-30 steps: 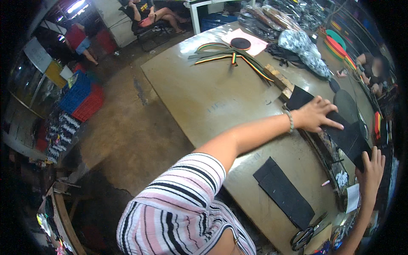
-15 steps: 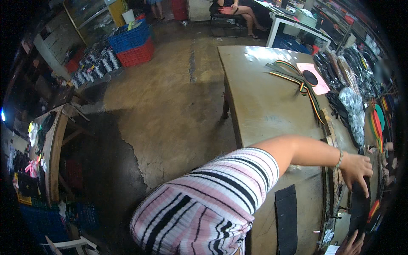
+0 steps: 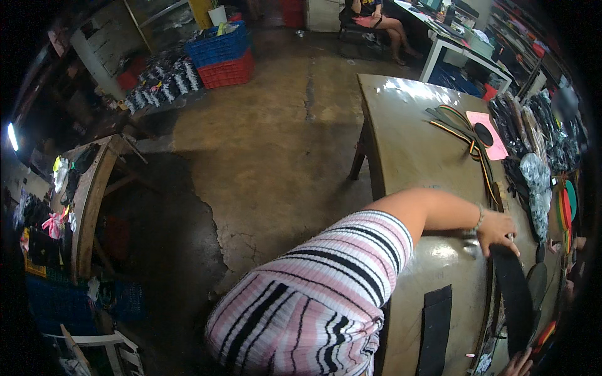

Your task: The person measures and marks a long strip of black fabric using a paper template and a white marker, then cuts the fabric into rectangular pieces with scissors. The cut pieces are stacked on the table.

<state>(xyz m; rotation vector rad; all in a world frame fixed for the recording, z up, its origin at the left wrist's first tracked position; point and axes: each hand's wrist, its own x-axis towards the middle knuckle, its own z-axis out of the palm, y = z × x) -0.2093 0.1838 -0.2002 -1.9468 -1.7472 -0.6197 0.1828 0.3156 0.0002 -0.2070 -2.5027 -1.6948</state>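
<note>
A long black strip of material [image 3: 513,291] stretches between my two hands at the right side of the table. At its far end my left hand [image 3: 498,232], with a bracelet on the wrist, is closed on the strip with its fingers bent over the edge. My right hand [image 3: 517,363] is at the strip's near end, at the bottom of the view; only part of it shows, with its fingers against the strip. Flat on the tabletop, left of the held strip, lies a second, folded-looking black strip [image 3: 436,329].
A wooden rail [image 3: 497,197] runs along the table [image 3: 401,144]. Striped webbing [image 3: 461,125], a black oval piece [image 3: 483,134] and pink paper [image 3: 496,150] lie farther up. Plastic-wrapped bundles [image 3: 539,188] line the right. Stacked crates [image 3: 226,66] and a seated person [image 3: 370,22] are beyond.
My left hand has moved left and toward the rail, its fingers closing on the strip's far end. The strip has shifted with it. The whole view has also turned slightly.
</note>
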